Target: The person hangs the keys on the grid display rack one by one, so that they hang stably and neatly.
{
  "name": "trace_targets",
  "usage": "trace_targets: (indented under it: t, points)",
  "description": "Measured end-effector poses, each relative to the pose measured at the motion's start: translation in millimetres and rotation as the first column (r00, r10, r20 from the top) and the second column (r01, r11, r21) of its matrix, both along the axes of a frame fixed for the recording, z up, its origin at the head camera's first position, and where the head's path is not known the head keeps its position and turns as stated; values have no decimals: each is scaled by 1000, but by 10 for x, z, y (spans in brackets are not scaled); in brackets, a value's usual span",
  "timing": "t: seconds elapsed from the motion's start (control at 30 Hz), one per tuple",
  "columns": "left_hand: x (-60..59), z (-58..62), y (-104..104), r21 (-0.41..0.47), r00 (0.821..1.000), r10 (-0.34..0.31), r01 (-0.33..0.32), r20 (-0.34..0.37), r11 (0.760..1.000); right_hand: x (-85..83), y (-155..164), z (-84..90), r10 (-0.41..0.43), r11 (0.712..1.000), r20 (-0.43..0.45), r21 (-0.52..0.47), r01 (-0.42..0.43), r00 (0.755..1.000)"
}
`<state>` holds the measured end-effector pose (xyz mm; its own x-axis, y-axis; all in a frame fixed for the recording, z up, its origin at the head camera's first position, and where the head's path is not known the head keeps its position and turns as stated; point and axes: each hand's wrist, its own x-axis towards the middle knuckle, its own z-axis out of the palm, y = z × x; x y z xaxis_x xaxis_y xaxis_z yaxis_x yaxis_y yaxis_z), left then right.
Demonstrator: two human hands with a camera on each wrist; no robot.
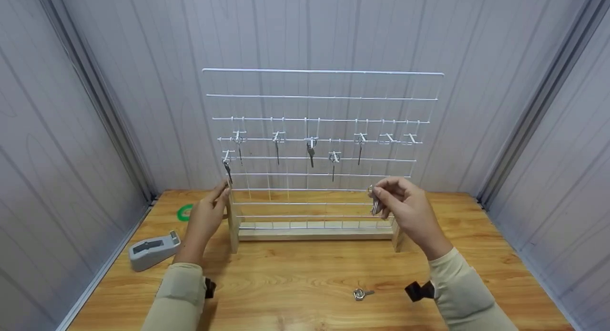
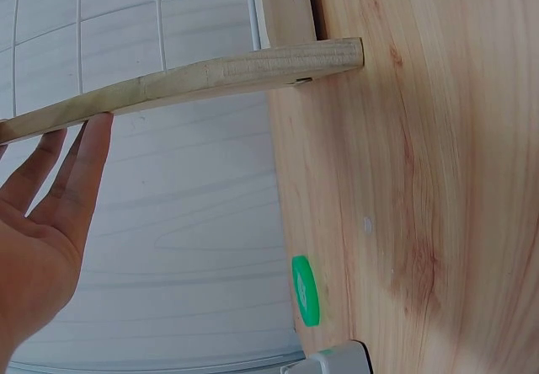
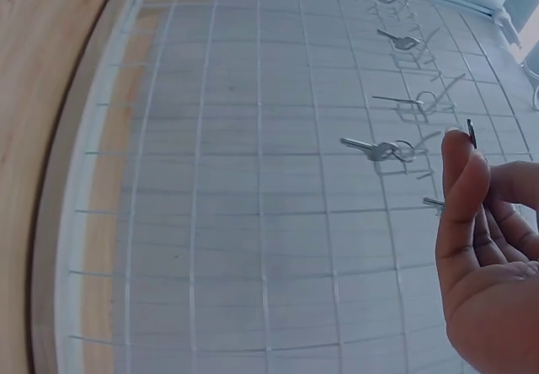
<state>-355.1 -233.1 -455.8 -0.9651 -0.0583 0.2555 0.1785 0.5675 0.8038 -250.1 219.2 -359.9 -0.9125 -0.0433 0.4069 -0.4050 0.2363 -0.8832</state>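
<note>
My right hand (image 1: 405,204) pinches a key (image 1: 375,207) with a ring, in front of the right side of a white wire grid rack (image 1: 324,72). In the right wrist view only a dark sliver of that key (image 3: 472,133) shows past the fingertips. My left hand (image 1: 207,214) holds the rack's left wooden post (image 1: 233,233) near its top; the left wrist view shows fingers (image 2: 95,138) against the post's side, the thumb hidden. Several keys hang by rings on the rack's hooks, one of them a key (image 1: 311,154) near the middle. Two hooks at the right (image 1: 387,138) are bare.
Another key with a ring (image 1: 360,294) lies on the wooden table (image 1: 286,283) in front of the rack. Left of my left forearm are a grey tape dispenser (image 1: 155,251) and a green tape roll (image 1: 184,212). Panelled walls (image 1: 305,30) stand behind and at both sides.
</note>
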Motion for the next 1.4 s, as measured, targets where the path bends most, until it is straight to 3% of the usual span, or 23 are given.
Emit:
trace_targets:
  t: [0.23,0.43,0.67,0.87,1.1,1.4]
  points:
    - [8,-2,-13,16,1000,1,-1,12,1000,-45,49,229,-120,992,-69,-60,116,990]
    - [18,-11,-24,11,1000,-4,4,7,1000,-131,48,350,-216,976,-170,-71,207,962]
    - [22,-2,-11,4,1000,1,-1,5,1000,-238,34,431,-293,956,-218,-65,285,931]
    - [15,-2,6,-13,1000,15,-15,-20,1000,-351,33,455,-327,945,-225,-54,324,918]
    - [6,-8,10,-12,1000,12,-12,-11,1000,-436,8,424,-357,928,-197,35,371,913]
    - [8,0,7,10,1000,-6,6,14,1000,-496,0,397,-363,924,-194,54,379,911]
